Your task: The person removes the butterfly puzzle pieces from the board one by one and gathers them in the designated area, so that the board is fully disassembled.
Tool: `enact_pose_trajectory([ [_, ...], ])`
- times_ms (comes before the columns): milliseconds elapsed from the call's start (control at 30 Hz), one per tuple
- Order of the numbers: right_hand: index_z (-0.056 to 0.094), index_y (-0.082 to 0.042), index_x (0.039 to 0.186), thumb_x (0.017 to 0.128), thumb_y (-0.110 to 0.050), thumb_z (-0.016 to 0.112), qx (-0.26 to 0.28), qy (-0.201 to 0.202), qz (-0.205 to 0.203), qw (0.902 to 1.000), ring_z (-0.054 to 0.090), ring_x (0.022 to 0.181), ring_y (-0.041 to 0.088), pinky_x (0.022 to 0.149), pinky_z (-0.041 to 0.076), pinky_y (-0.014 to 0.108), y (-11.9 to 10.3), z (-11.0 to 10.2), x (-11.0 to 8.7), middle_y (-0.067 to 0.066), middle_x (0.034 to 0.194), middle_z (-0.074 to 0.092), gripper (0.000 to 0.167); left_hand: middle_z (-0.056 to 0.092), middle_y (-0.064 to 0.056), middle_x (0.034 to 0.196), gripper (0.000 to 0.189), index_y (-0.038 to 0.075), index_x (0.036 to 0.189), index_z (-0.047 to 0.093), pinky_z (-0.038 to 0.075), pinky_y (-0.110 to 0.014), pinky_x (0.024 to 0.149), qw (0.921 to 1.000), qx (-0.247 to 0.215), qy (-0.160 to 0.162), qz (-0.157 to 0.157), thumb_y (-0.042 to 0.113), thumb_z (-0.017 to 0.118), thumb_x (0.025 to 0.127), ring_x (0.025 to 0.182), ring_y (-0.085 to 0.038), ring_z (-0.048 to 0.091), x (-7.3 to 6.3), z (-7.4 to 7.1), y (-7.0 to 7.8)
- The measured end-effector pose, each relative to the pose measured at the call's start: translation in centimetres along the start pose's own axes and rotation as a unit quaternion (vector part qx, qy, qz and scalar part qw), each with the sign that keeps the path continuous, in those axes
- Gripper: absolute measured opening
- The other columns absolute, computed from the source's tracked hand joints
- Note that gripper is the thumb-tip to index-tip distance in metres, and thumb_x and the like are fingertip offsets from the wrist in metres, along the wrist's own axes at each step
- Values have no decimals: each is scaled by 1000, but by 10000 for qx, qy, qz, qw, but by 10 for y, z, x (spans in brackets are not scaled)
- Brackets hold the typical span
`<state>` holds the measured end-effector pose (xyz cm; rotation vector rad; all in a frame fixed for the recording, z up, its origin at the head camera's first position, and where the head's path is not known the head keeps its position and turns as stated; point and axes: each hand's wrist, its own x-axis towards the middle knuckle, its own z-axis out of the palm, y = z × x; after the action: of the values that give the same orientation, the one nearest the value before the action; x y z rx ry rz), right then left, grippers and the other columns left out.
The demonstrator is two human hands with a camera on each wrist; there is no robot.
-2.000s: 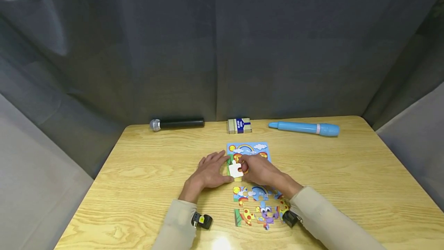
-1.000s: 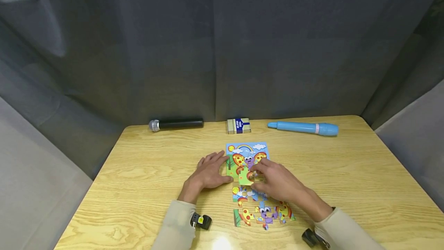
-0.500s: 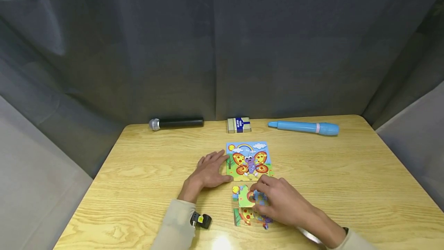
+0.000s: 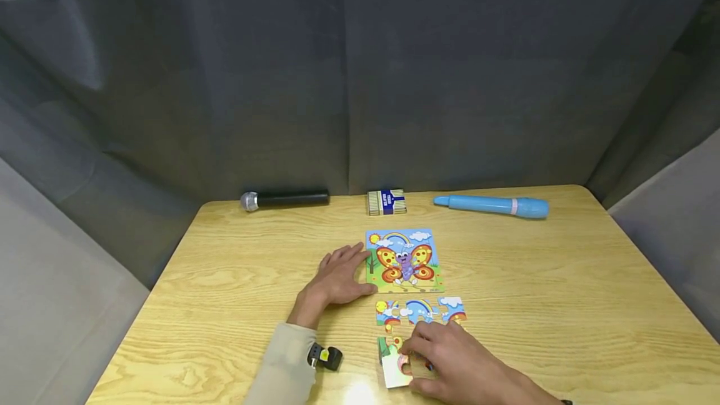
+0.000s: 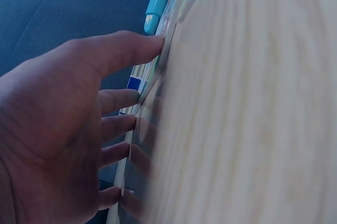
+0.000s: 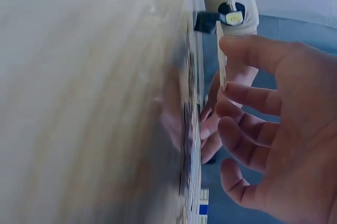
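My right hand (image 4: pixel 458 361) pinches a jigsaw piece (image 4: pixel 396 372) between thumb and fingers, low over the near end of the loose pieces. The right wrist view has this piece (image 6: pixel 221 58) edge-on, raised off the tabletop. Flat on the table lies a square butterfly picture (image 4: pixel 405 261). Along its left side rests my left hand (image 4: pixel 337 277), fingers spread, with thumb and a fingertip at the edge. Below the picture is a row of loose jigsaw pieces (image 4: pixel 419 310); a lower row is mostly hidden by my right hand and the held piece.
At the back of the wooden table (image 4: pixel 253 274) lie a black microphone (image 4: pixel 292 199), a small striped box with a blue label (image 4: pixel 386 202) and a light-blue marker-shaped stick (image 4: pixel 489 205). A dark curtain (image 4: pixel 281 80) stands behind the table.
My right hand has carried the jigsaw piece from over the butterfly picture down towards the near table edge, uncovering the picture and the upper row. My left hand has stayed put.
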<state>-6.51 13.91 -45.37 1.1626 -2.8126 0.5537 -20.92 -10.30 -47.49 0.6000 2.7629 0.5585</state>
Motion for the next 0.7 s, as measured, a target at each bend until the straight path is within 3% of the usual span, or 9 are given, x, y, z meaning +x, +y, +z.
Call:
enact_pose_trajectory([
  [200,67,-32,106,81,-49,71,211,-844,105,9962,49,83,-3,66,38,24,-3,4,-2,-19,94,55,31,21,1,163,79,26,151,34,12,-55,121,10000,23,-19,-10,56,63,84,150,-27,17,0,1,0],
  [433,66,-33,102,82,-59,64,160,-695,-344,9969,51,83,-5,63,32,19,-3,9,-4,-20,92,56,33,20,2,163,79,27,151,34,12,-55,121,10000,40,7,-23,56,63,84,150,-27,17,1,2,-1],
  [567,66,-31,98,80,-68,59,-81,-400,-621,9972,49,80,-7,63,26,16,-3,13,-6,-20,89,54,41,20,3,163,79,27,151,34,11,-54,121,10000,37,7,-43,56,63,84,150,-26,17,1,2,-1],
  [700,66,-30,99,80,-71,56,-197,-370,-616,9972,46,77,-7,62,24,16,-4,14,-6,-20,87,53,46,20,3,163,79,28,151,34,11,-54,121,10000,56,-1,-45,57,62,84,150,-25,16,2,3,-2],
])
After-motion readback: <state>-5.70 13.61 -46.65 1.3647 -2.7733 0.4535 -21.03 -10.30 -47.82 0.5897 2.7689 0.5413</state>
